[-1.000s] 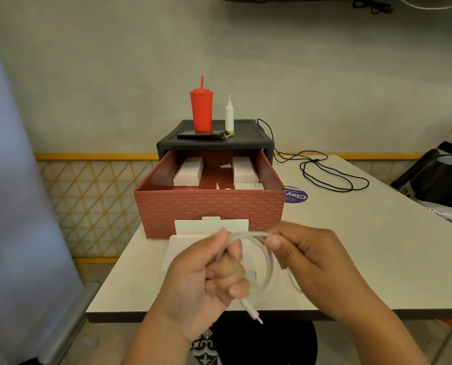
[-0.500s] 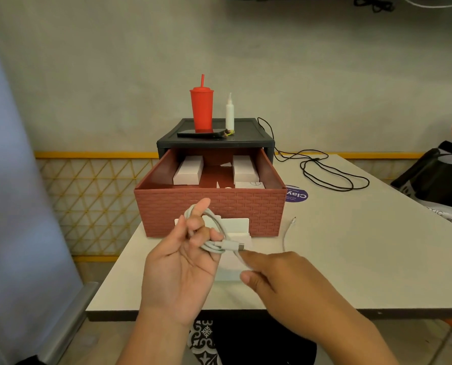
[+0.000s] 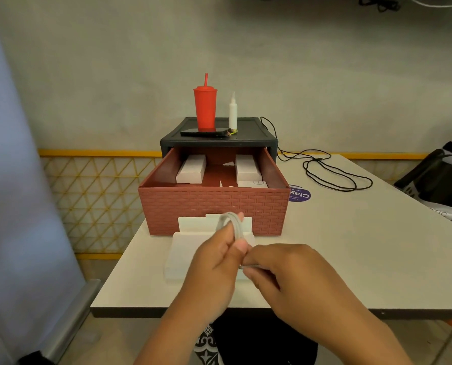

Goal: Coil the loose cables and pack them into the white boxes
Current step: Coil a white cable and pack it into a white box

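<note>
A white cable (image 3: pixel 232 225) is wound into a small coil, and my left hand (image 3: pixel 214 270) grips that coil between thumb and fingers above the table. My right hand (image 3: pixel 280 272) sits just right of it, fingers curled, pinching the cable's loose end near the left thumb. Under both hands lies an open white box (image 3: pixel 182 248) with its lid flap standing against the drawer front. Closed white boxes (image 3: pixel 190 171) lie inside the pulled-out red brick-pattern drawer (image 3: pixel 214 209).
A red cup with straw (image 3: pixel 205 106), a white bottle (image 3: pixel 232 111) and a dark phone (image 3: pixel 206 133) stand on the black drawer unit. A black cable (image 3: pixel 333 172) loops across the table to the right. A black bag (image 3: pixel 440 180) sits at the right edge.
The coil has been wound tighter and turned edge-on in my left hand. My right hand moved up and left to the coil and took hold of the cable end.
</note>
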